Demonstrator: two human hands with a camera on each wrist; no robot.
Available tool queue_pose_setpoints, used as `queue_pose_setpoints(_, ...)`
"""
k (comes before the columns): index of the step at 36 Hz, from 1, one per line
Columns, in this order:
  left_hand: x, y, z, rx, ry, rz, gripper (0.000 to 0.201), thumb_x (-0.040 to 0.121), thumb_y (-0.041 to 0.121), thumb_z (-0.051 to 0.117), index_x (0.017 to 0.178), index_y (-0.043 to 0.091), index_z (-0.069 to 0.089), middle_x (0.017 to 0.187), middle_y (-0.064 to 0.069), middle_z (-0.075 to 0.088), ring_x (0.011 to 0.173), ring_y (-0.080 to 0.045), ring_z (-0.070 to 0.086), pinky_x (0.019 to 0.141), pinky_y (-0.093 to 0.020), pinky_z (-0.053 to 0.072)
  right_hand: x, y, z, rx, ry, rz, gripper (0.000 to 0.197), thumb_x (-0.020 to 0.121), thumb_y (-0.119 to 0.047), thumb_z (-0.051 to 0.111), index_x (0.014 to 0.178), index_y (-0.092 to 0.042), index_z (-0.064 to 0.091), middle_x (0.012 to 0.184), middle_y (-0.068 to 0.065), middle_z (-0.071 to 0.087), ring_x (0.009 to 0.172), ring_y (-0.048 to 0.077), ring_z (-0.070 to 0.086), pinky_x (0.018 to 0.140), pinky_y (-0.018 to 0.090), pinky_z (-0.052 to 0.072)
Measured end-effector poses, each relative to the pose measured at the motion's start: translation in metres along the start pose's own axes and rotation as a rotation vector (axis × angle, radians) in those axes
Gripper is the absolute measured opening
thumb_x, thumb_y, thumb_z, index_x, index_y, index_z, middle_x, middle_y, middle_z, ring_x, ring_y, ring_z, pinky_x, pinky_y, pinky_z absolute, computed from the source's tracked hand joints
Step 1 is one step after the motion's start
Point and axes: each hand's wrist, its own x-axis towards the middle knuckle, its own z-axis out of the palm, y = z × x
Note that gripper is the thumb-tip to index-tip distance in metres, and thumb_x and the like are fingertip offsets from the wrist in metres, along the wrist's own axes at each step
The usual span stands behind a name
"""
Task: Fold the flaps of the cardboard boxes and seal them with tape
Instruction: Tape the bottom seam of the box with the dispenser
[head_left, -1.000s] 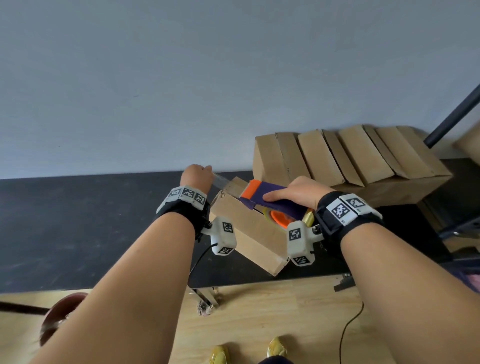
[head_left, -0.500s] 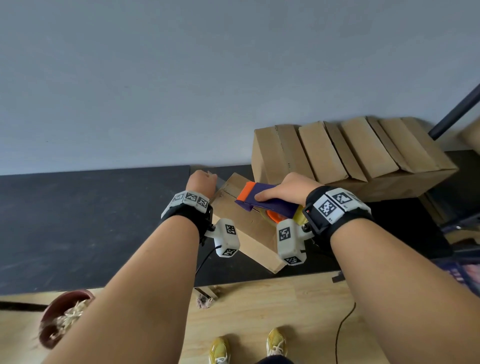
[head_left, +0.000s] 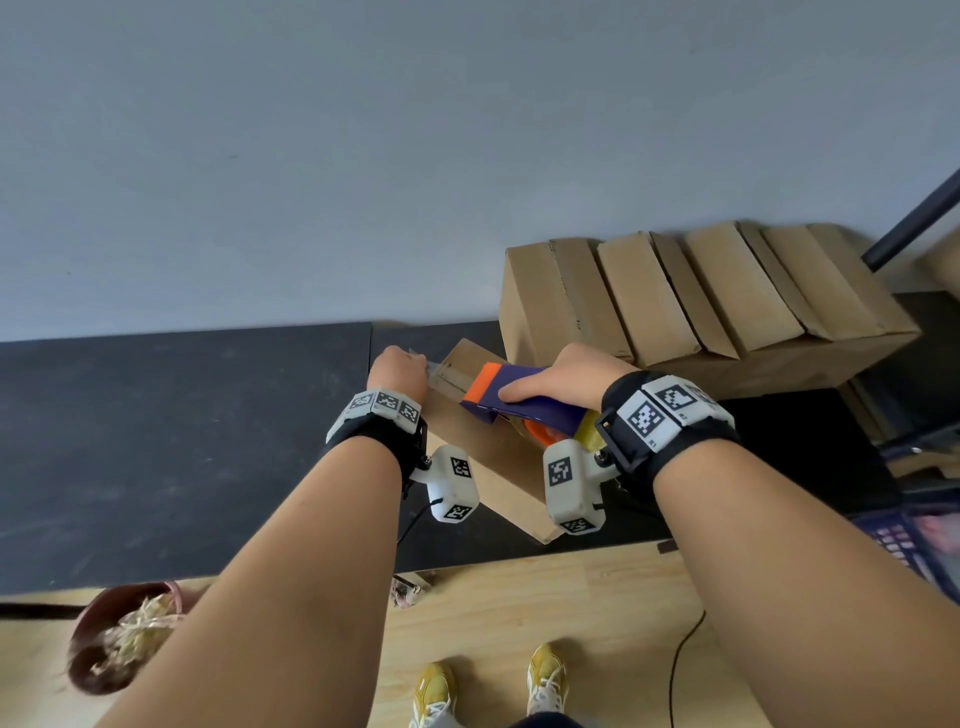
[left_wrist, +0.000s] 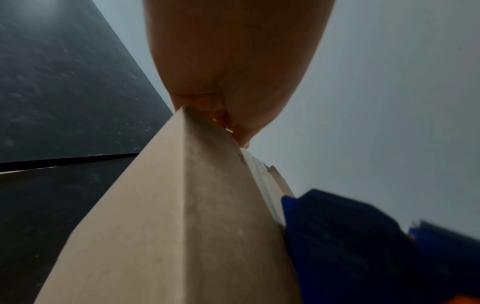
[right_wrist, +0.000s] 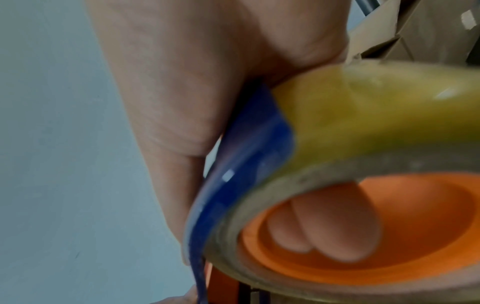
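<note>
**Tape dispenser on box at table edge**

No readable writing is seen; only square coded markers on the wristbands. A cardboard box (head_left: 483, 457) lies on the black table (head_left: 156, 441). The far corner is pinched by the left hand (head_left: 397, 366). The tape dispenser (head_left: 519, 400) is grasped on top by the right hand (head_left: 566, 376). A row of boxes (head_left: 701, 301) stands behind. A bin (head_left: 98, 644) on the floor holds shredded scraps.

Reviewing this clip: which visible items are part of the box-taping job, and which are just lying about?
In use:
- cardboard box on the table, steadied at its far end by the left hand
- tape dispenser, gripped by the right hand
- row of cardboard boxes behind

Lying about:
- pot on the floor
- cable
</note>
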Motion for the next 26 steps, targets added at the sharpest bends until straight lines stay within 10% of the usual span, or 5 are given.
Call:
queue_pose_setpoints(8,-0.003,-0.001,0.006,0.026,-0.052,-0.048,0.034,0.097,0.019,0.042,0.068,0.004,0.051,0.075,-0.009,0.053,0.079,-0.029,0.05,0.062,-0.029,0.035,-0.001,0.005,0.001,0.045,-0.004,0.009,0.052,0.073,-0.063,0.074,0.085,-0.016,0.057,0.086,0.002,0.065,0.077,0.017,0.064,0.064,0.026,0.047)
queue_pose_setpoints(14,-0.013,0.001,0.002,0.075,-0.095,-0.066,0.034,0.094,0.017,0.051,0.126,0.008,0.054,0.116,-0.01,0.062,0.109,-0.029,0.059,0.072,-0.025,0.046,-0.001,0.006,0.004,0.062,0.008,-0.001,0.055,0.073,-0.063,0.074,0.094,-0.013,0.06,0.092,0.004,0.068,0.083,0.019,0.066,0.067,0.027,0.049)
queue_pose_setpoints(21,-0.01,0.009,-0.003,0.062,0.239,0.042,0.028,0.093,0.009,0.045,0.116,0.007,0.061,0.124,-0.014,0.058,0.111,-0.032,0.056,0.081,-0.034,0.042,0.001,-0.001,0.005,0.016,0.024,-0.032,0.05,0.076,-0.061,0.073,0.079,-0.015,0.052,0.079,0.0,0.061,0.071,0.014,0.059,0.057,0.023,0.043)
queue_pose_setpoints(26,-0.031,0.02,-0.007,0.311,0.078,0.277,0.029,0.088,0.008,0.048,0.106,0.015,0.07,0.112,-0.006,0.067,0.101,-0.026,0.061,0.075,-0.027,0.043,0.0,-0.004,0.003,0.02,0.023,-0.042,0.051,0.075,-0.062,0.073,0.08,-0.014,0.056,0.078,0.001,0.063,0.068,0.014,0.06,0.055,0.024,0.042)
